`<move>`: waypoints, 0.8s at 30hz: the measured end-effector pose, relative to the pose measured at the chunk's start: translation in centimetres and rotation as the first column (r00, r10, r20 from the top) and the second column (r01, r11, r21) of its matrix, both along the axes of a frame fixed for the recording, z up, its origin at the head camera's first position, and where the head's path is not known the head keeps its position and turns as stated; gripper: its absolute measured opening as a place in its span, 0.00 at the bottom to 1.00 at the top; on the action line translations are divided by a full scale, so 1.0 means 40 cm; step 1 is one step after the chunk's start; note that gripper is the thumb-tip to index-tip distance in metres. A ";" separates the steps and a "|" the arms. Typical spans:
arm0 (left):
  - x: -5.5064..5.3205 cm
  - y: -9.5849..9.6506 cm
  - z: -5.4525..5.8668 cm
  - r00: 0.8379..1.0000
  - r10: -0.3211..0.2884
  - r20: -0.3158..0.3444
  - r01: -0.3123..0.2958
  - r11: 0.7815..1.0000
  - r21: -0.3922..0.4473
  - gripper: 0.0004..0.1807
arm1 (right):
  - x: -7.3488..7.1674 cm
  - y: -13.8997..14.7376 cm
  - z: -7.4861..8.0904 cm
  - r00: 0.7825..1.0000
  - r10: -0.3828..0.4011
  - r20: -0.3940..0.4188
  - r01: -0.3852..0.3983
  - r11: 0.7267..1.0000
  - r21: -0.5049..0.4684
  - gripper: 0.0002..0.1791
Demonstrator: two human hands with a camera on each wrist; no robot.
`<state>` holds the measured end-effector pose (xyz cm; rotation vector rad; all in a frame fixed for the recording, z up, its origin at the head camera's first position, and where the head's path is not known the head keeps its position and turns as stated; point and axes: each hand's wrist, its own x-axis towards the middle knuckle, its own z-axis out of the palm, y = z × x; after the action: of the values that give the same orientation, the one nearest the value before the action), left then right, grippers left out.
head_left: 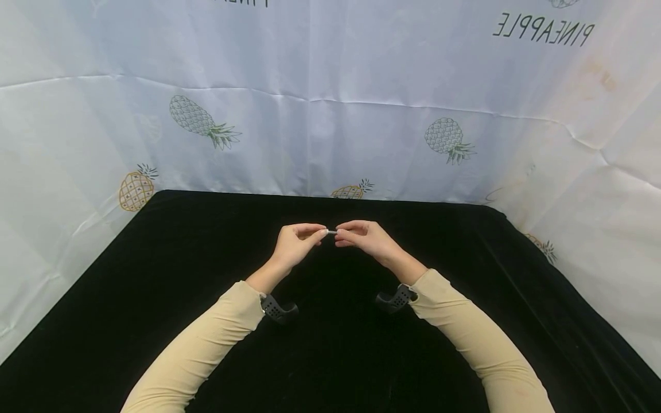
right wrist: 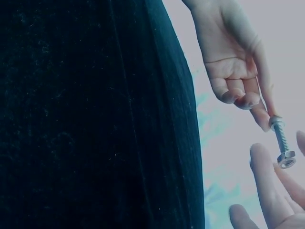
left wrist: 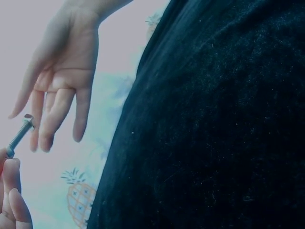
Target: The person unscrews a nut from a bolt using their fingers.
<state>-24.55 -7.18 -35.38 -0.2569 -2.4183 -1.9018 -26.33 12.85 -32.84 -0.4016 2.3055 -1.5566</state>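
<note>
A small metal bolt (head_left: 332, 232) is held between the two hands, above the black cloth. The left hand (head_left: 295, 246) pinches one end of it between thumb and fingertip, as the right wrist view shows. At the bolt's other end sits a hex nut (right wrist: 287, 160), its hole facing the right hand (head_left: 370, 240). In the left wrist view the right hand's fingers (left wrist: 58, 114) are fairly straight, with thumb and fingers apart around the nut end. Seen from the right wrist, a gap shows between the right fingertips (right wrist: 259, 155) and the nut.
Black cloth (head_left: 330, 355) covers the table under both hands. White curtains (head_left: 330, 137) printed with pineapples hang behind and at both sides. A black wrist mount shows on the left wrist (head_left: 279, 310) and another on the right wrist (head_left: 396, 298).
</note>
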 end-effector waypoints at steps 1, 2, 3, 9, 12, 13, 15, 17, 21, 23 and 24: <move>0.000 0.000 0.000 1.000 0.002 -0.001 -0.002 1.000 -0.001 0.14 | -0.001 0.000 -0.001 1.000 0.008 0.010 -0.008 1.000 -0.004 0.24; 0.000 0.000 0.000 1.000 0.003 -0.001 -0.003 1.000 -0.003 0.14 | -0.002 0.000 -0.001 1.000 0.014 0.019 -0.014 1.000 -0.012 0.24; 0.000 0.000 0.000 1.000 0.003 -0.002 -0.003 1.000 -0.003 0.14 | -0.002 -0.001 -0.001 1.000 0.015 0.023 -0.014 1.000 -0.018 0.24; -0.001 0.000 -0.003 1.000 -0.007 0.000 0.007 1.000 0.019 0.14 | -0.001 -0.003 -0.001 0.999 -0.027 -0.043 0.027 1.000 -0.010 0.16; -0.002 0.000 -0.004 1.000 -0.007 0.002 0.007 1.000 0.021 0.14 | 0.000 -0.003 -0.001 0.997 -0.040 -0.059 0.041 0.999 0.004 0.18; -0.002 0.000 -0.004 1.000 -0.007 0.002 0.007 1.000 0.019 0.14 | 0.000 -0.004 -0.001 0.998 -0.042 -0.050 0.042 0.999 0.002 0.18; -0.003 0.000 -0.004 1.000 -0.007 0.000 0.007 1.000 0.011 0.14 | 0.000 -0.003 -0.001 0.999 -0.029 -0.027 0.029 1.000 -0.003 0.21; -0.004 0.000 -0.005 1.000 -0.005 -0.002 0.005 1.000 0.005 0.15 | -0.002 -0.002 -0.002 1.000 -0.014 0.003 0.014 1.000 -0.008 0.23; -0.005 -0.001 -0.005 1.000 0.000 -0.006 0.000 1.000 0.000 0.15 | -0.005 -0.004 -0.003 1.000 0.003 0.031 -0.003 1.000 -0.013 0.23; -0.004 -0.001 -0.005 1.000 -0.001 -0.006 0.001 1.000 0.003 0.15 | -0.006 -0.004 -0.004 1.000 0.001 0.019 -0.001 1.000 -0.018 0.21; -0.003 -0.002 -0.004 1.000 -0.004 -0.006 0.004 1.000 0.007 0.15 | -0.005 -0.004 -0.004 1.000 -0.003 0.008 0.003 1.000 -0.020 0.19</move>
<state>-24.68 -7.24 -35.55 -0.2663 -2.4085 -1.9086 -26.54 12.69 -32.98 -0.3966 2.2874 -1.5810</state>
